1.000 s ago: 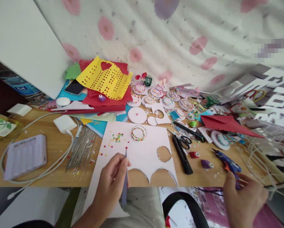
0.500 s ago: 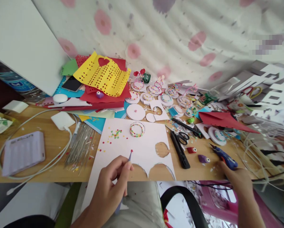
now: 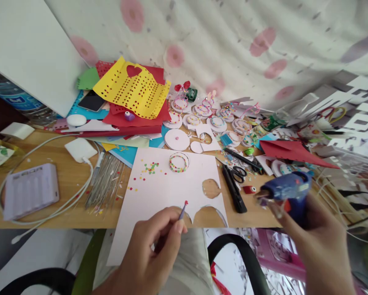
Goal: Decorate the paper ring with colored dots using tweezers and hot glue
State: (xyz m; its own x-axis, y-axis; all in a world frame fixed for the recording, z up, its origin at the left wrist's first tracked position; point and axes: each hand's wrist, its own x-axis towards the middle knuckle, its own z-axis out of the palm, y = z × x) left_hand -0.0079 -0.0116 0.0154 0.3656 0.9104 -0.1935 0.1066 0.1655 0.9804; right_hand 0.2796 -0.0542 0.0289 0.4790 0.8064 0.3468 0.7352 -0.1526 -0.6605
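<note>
My left hand [image 3: 154,246] is closed in a pinch around slim purple-grey tweezers [image 3: 182,212]. A tiny red paper piece [image 3: 186,202] sits at their tip, above the cut white sheet [image 3: 168,190]. My right hand [image 3: 313,233] is wrapped round a blue glue gun [image 3: 290,190], lifted off the desk with its nozzle pointing left. On the sheet lies a ring dotted with coloured bits [image 3: 178,169], left of which are scattered small red, green and yellow pieces [image 3: 151,167].
Black scissors [image 3: 239,174] and a black cutter [image 3: 234,190] lie right of the sheet. Decorated white discs [image 3: 217,123] crowd the back. Thin metal sticks [image 3: 105,184], a white cable [image 3: 69,209] and a lilac box [image 3: 31,191] are on the left. Yellow punched paper [image 3: 131,92] tops a paper stack.
My right hand has picked the glue gun up from the desk and raised it. My left hand has shifted right with the tweezers and the red piece.
</note>
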